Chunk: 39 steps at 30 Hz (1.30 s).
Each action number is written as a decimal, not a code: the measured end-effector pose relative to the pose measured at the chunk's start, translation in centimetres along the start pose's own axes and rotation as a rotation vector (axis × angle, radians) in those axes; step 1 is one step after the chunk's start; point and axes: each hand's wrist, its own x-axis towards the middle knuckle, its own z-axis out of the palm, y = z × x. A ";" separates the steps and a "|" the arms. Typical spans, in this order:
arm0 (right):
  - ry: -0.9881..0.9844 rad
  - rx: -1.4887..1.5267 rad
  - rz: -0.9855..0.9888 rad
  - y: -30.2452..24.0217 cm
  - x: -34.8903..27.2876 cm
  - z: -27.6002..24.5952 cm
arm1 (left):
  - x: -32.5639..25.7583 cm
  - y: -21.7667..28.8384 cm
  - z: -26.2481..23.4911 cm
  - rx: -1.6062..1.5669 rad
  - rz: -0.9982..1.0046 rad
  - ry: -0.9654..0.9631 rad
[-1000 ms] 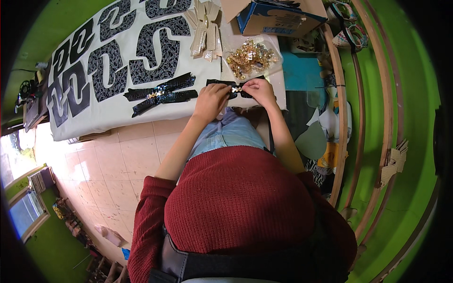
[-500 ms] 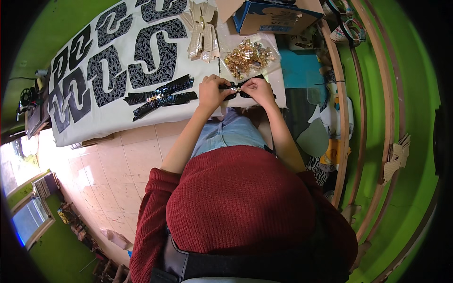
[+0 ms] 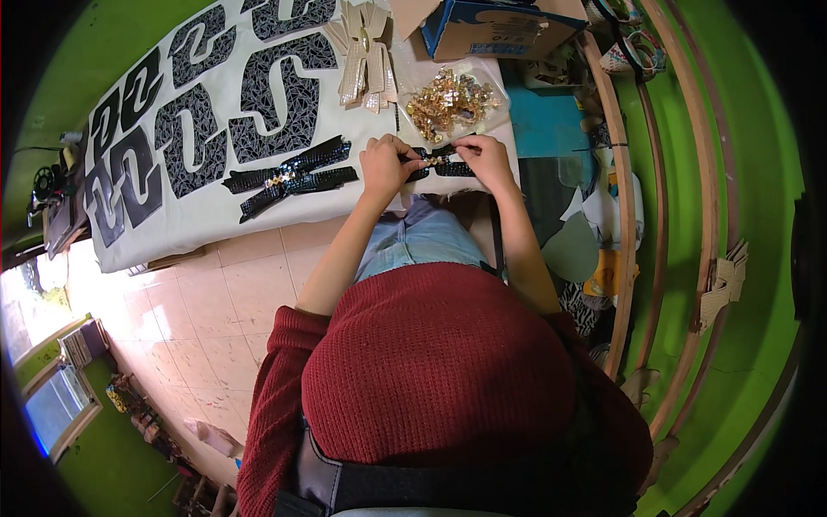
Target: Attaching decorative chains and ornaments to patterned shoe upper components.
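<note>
Near the table's front edge lies a black, shiny crossed strap piece (image 3: 444, 170) with gold trim at its middle. My left hand (image 3: 385, 168) is closed on its left side, thumb and fingers pinched close to the gold trim. At its upper right end, my right hand (image 3: 488, 162) pinches the black strap; the fingertips partly cover it. To the left, a similar black strap piece (image 3: 289, 177) with gold trim lies flat. Just beyond my hands sits a clear plastic tray (image 3: 501, 102) heaped with small gold pieces (image 3: 452, 102).
Black patterned S-shaped cutouts (image 3: 284, 95) cover the left of the white-topped table (image 3: 202, 215). Beige strap pieces (image 3: 369, 65) lie at the back, beside a cardboard box (image 3: 508, 30). Wooden rails (image 3: 616, 172) run along the green wall on the right.
My right hand has shifted right, from the middle of the black strap piece to its right end, uncovering the gold trim. My left hand stays nearly in place.
</note>
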 end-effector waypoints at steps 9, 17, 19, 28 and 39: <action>-0.040 -0.051 -0.184 -1.5 -1.7 0.8 | -0.1 -0.4 0.0 0.019 0.016 -0.003; 0.062 -0.205 -0.206 -1.5 -2.0 1.8 | 0.4 0.2 -0.2 0.056 -0.052 -0.043; 0.084 -0.211 -0.168 -1.5 -2.0 2.2 | 1.0 0.5 -0.3 0.051 -0.129 -0.113; 0.051 -0.306 0.123 -2.8 -0.7 2.8 | 3.3 1.6 -0.8 0.256 -0.313 -0.319; 0.025 -0.409 0.269 -3.0 -0.2 3.1 | 3.2 1.8 0.0 0.360 -0.247 -0.259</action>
